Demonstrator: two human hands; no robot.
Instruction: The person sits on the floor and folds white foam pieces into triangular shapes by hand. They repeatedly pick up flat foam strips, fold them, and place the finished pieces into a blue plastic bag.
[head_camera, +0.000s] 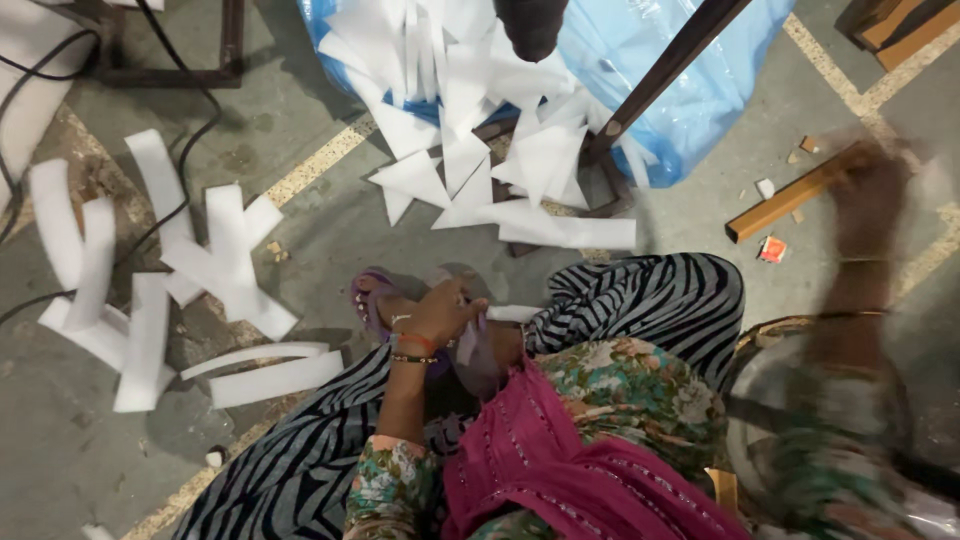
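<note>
I sit on the concrete floor with my legs in striped black-and-white cloth (650, 300). My left hand (440, 312), wearing bangles, rests by my sandalled foot (375, 300) with its fingers curled around a pale foam piece (466, 345) that hangs below it. Another white foam piece (515, 313) lies just to its right. My right hand (870, 190) is blurred by motion, stretched out over the near end of a wooden stick (790, 205) on the floor. Its fingers cannot be made out.
A heap of white foam triangles (520, 160) spills from a blue plastic bag (690, 90) ahead. Long foam strips (230, 260) lie scattered to the left beside a black cable (170, 170). A dark slanted wooden leg (660, 75) stands in front. A small red wrapper (772, 248) lies near the stick.
</note>
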